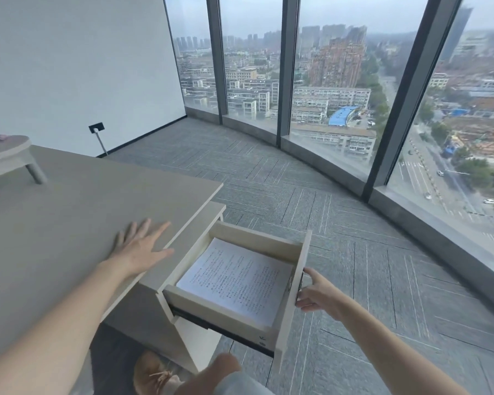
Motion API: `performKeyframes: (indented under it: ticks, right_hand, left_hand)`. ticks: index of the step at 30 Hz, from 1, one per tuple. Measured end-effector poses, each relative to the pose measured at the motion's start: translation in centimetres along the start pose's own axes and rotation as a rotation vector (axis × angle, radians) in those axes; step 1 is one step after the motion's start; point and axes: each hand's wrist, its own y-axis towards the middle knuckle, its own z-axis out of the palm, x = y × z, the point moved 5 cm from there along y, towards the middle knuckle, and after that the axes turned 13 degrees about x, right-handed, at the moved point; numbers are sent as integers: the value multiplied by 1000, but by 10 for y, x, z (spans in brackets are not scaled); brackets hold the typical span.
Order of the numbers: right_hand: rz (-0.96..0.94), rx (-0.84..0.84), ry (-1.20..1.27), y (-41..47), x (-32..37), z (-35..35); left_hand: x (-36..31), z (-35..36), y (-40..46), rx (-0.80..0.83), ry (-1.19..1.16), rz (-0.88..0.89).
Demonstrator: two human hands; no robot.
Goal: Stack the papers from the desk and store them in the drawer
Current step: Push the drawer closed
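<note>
The papers [234, 280] lay flat in the open drawer [300, 283], lower centre. The right hand [315, 295] gripped its front; the left hand [139, 248] rested spread, empty, on the surface [54, 223]. A hard shove might pinch fingers or ruffle sheets.

What we count here

We see one desk [69, 223], one open drawer [293, 297], one stack of papers [234, 277], two hands, left [143, 246] and right [315, 295], one small stand [9, 158], one shoe [151, 372].
</note>
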Motion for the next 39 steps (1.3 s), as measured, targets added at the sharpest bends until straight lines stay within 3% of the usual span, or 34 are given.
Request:
performKeyframes:
  ticks: [5,39]
  right_hand:
    - [1,22,15,19,14,22]
    - [-115,143,160,119,105,154]
  left_hand:
    - [1,-1,7,-65,21,9]
    - [1,0,6,-107,0,29]
